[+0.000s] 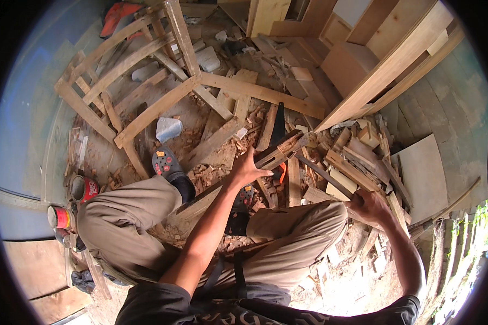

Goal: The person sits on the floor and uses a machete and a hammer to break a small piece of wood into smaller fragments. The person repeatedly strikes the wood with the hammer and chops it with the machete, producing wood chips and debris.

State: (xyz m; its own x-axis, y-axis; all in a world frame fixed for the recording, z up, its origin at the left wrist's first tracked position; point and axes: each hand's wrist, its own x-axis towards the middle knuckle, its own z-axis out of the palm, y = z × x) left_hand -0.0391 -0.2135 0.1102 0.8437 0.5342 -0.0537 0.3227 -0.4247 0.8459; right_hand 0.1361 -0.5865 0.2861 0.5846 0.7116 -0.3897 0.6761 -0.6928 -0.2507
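My left hand (246,168) grips a short piece of wood (275,157) with slots cut in it, the thumb stretched along its near side. The piece is held tilted in front of my knees. In my right hand (370,208), closed in a fist beside my right knee, is a long, slim, dark tool (324,174). Its far end reaches up to the slotted wood; whether they touch I cannot tell, nor the tool's exact kind. Behind the wood stands a handsaw with a black blade (278,125) and an orange handle, partly hidden.
A wooden chair-like frame (157,116) lies at the far left. Offcuts (358,162) pile up at the right, below a long leaning board (387,67). Two cans (84,188) stand left of my leg. Wood chips and a pale block (169,129) lie around my shoes (168,162).
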